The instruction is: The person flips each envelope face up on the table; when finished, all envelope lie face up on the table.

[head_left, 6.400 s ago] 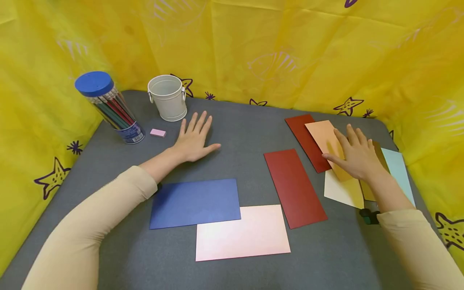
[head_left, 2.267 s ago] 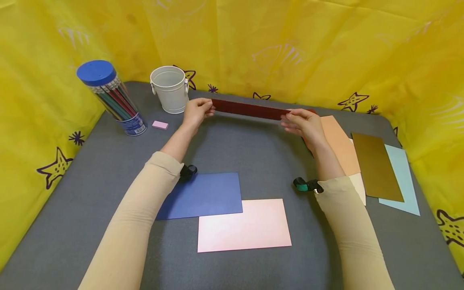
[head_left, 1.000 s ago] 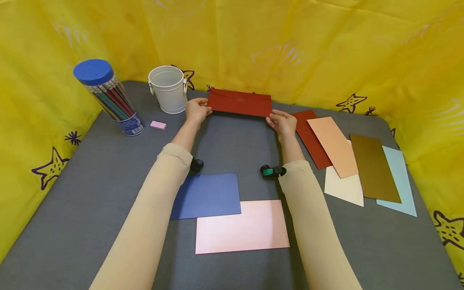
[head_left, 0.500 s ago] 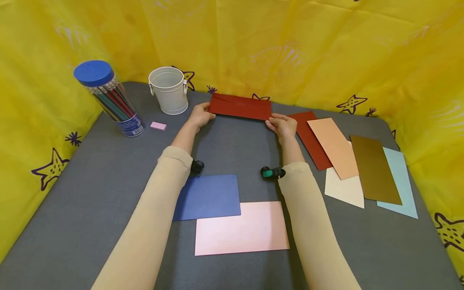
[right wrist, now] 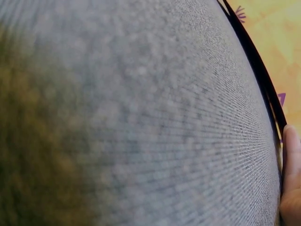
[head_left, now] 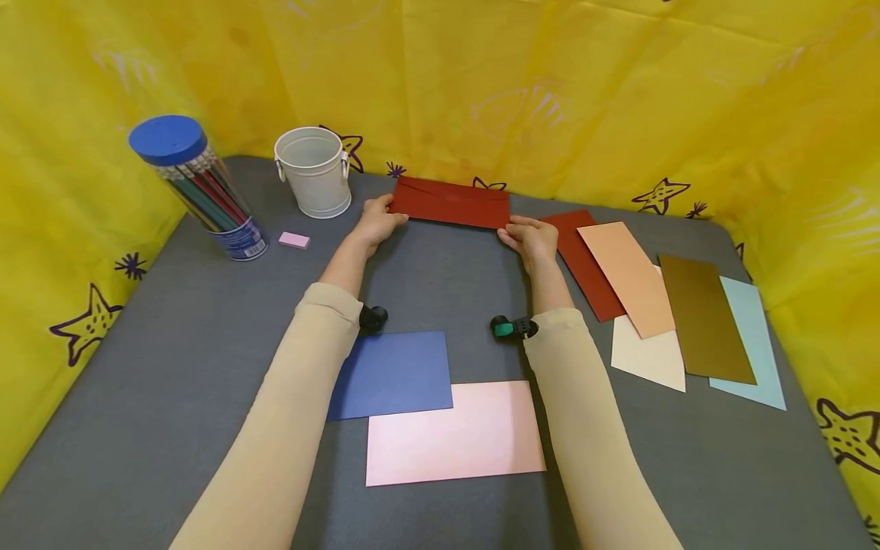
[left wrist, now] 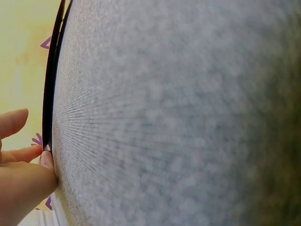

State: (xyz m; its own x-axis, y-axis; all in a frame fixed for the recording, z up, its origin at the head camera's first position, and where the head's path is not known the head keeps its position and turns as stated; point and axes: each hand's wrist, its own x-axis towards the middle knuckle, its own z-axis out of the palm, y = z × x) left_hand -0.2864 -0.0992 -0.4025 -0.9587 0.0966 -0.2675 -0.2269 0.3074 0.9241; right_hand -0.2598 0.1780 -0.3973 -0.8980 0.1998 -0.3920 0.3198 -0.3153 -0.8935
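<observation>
A dark red envelope [head_left: 450,202] lies lengthwise at the far middle of the grey table [head_left: 172,336], flap side up and close to the yellow cloth wall. My left hand [head_left: 380,218] grips its left end and my right hand [head_left: 529,235] grips its right end. In the left wrist view the envelope [left wrist: 49,94] shows as a thin dark edge just above the felt, with my fingertips [left wrist: 44,160] at its end. The right wrist view shows the same edge [right wrist: 256,61] and one fingertip [right wrist: 291,160] against it.
At the far left are a pencil tub with a blue lid [head_left: 195,191], a white bucket [head_left: 312,182] and a pink eraser [head_left: 294,241]. A blue envelope [head_left: 392,374] and a pink envelope [head_left: 454,434] lie near me. Several envelopes [head_left: 635,279] fan out at right.
The dark red envelope, lifted from the table's middle and turned sideways between both hands, has tipped down from its raised tilt to lie almost flat at the far edge.
</observation>
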